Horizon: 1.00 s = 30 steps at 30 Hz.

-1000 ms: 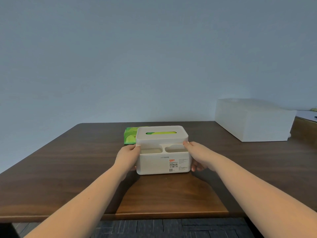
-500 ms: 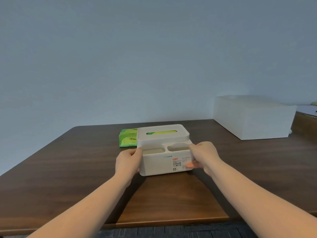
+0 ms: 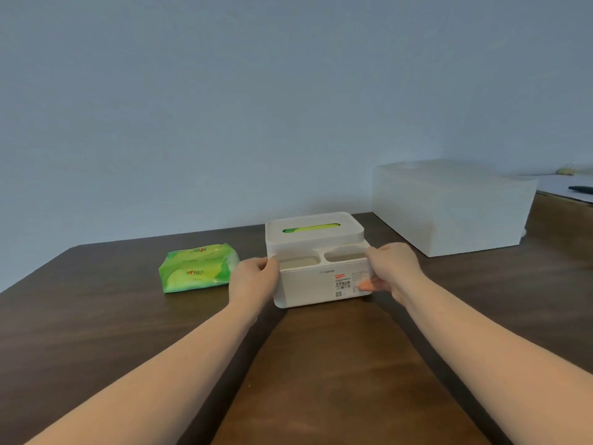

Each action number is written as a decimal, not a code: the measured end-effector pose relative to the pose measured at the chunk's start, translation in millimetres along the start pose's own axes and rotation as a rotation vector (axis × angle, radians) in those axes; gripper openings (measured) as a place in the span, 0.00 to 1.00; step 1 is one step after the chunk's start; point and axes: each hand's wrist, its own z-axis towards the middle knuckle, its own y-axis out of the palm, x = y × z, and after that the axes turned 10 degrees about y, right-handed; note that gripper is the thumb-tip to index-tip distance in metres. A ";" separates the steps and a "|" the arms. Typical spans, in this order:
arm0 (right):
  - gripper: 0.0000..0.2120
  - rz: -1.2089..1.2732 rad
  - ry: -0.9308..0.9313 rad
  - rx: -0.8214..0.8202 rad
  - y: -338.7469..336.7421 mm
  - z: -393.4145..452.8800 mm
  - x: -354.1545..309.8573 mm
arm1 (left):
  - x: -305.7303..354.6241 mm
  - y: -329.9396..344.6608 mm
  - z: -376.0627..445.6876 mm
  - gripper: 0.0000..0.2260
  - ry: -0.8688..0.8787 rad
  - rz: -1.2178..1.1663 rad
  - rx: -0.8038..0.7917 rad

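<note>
Tissue box [image 3: 317,281], white plastic, is located at the centre of the worktop [image 3: 96,332], at 12 o'clock from the person; it is gripped at both ends. The left hand [image 3: 255,281] is curled round the 9 o'clock wall, thumb at the rim; the right hand [image 3: 393,271] is wrapped round the 3 o'clock front corner, a fingertip laid over the printed label [image 3: 345,284]. The shell is judged stiff, light and smooth, hence liable to slip; a two-sided hold low on the end walls is advised, since the lid [image 3: 321,237] may be loose. A green tissue pack [image 3: 199,268] lies at 9 o'clock, apart; a large white container [image 3: 449,210] stands at 2 o'clock. The fingers on the far sides are hidden; the label text cannot be read; whether the base rests on the worktop cannot be told.
</note>
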 end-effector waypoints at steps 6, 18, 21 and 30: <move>0.07 0.031 0.021 0.037 -18.1 67.2 -17.1 | 9.5 55.9 52.7 0.15 0.046 0.054 -0.071; 0.07 0.036 0.056 0.209 -27.3 140.1 -55.7 | 22.9 122.9 127.3 0.18 0.101 0.177 -0.119; 0.06 0.028 0.064 0.241 -24.1 149.6 -60.5 | 21.5 131.8 137.9 0.19 0.100 0.198 -0.116; 0.12 -0.012 0.055 0.316 -18.4 166.0 -68.0 | 19.3 149.2 152.7 0.19 0.093 0.208 -0.111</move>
